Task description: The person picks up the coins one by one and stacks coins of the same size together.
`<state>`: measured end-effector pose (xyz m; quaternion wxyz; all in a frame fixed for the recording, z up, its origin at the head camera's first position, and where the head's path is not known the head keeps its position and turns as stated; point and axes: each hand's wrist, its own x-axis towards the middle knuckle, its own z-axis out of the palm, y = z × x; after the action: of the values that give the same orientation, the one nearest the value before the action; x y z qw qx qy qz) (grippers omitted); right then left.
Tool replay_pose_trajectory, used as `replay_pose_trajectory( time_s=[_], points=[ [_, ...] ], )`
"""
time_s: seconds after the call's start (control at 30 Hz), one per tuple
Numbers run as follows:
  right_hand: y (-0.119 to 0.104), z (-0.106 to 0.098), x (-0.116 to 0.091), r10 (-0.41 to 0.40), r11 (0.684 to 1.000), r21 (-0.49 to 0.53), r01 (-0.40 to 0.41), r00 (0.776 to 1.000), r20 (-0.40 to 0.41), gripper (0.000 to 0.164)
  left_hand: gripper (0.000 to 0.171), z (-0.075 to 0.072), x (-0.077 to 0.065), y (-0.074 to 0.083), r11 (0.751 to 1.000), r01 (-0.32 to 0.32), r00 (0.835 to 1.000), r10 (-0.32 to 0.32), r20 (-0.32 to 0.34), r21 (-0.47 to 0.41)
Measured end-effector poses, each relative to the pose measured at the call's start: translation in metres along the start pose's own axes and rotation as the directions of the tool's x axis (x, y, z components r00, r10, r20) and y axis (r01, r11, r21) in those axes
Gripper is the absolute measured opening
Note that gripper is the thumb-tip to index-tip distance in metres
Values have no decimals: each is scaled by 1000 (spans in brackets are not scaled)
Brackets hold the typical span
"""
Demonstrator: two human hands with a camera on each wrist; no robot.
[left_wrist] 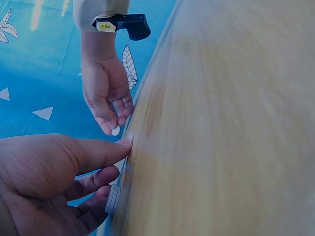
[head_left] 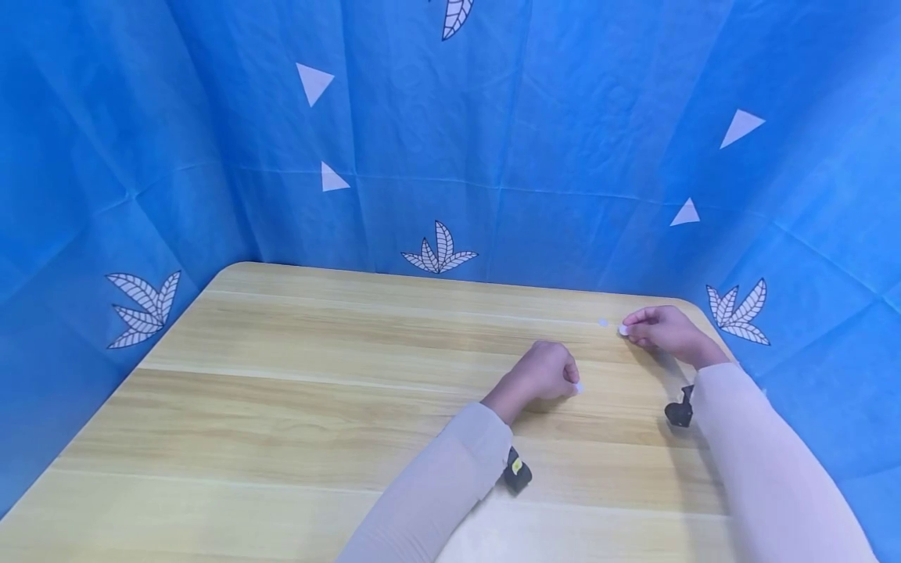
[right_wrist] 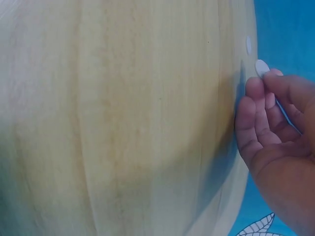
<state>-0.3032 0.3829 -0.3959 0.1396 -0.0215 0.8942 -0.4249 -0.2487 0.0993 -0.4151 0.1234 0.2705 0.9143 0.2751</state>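
Out over the far right part of the table, my right hand [head_left: 663, 329] pinches a small white disc [right_wrist: 262, 68] between thumb and fingers. Another white disc [head_left: 603, 322] lies flat on the wood just left of those fingertips. My left hand [head_left: 545, 370] is nearer and further left, low over the tabletop. Its curled fingers hold a short stack of white discs [left_wrist: 113, 199], seen edge-on in the left wrist view. In the head view only a bit of white shows at its fingertips.
The light wooden table [head_left: 281, 422] has rounded far corners. A blue cloth [head_left: 422, 117] with white triangles and leaf prints hangs behind it and at both sides. Black wrist devices [head_left: 517, 471] sit at both sleeve cuffs.
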Motion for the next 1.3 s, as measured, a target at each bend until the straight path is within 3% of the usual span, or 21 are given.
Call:
replay_pose_trajectory(
  time_s=[0.53, 0.77, 1.3],
  points=[
    [-5, -2, -12, -3, 1000, 28, 3, 1000, 7, 32, 5, 1, -1, -1, 1000, 5, 1000, -5, -6, -10],
    [-7, 0, -18, -43, 999, 5, 43, 999, 8, 31, 5, 1, 0, -2, 1000, -5, 1000, 5, -15, -7],
    [-2, 3, -35, -38, 996, -78, 38, 999, 7, 31, 5, 1, -1, -2, 1000, -11, 1000, 11, -17, -14]
  ],
)
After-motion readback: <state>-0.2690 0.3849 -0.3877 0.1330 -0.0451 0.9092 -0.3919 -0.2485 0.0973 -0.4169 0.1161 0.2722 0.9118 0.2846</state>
